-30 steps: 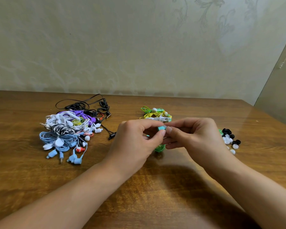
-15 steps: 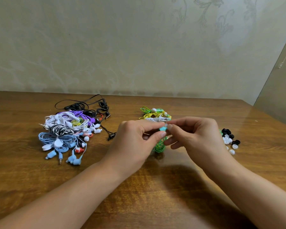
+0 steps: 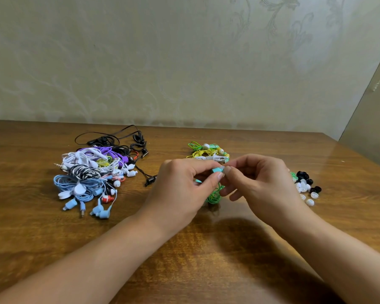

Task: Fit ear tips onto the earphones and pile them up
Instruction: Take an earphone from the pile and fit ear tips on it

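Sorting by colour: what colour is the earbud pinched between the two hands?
Turquoise earbud, with a green cable below; seen in the head view.

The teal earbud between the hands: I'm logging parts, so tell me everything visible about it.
The teal earbud looks like smooth plastic, a small blocky body with a pale tip end toward the right hand. It is held above the wooden table, pinched in the left hand, while the right hand's fingertips pinch its tip. Its green cable hangs coiled beneath. Whether the ear tip is fully seated cannot be told.
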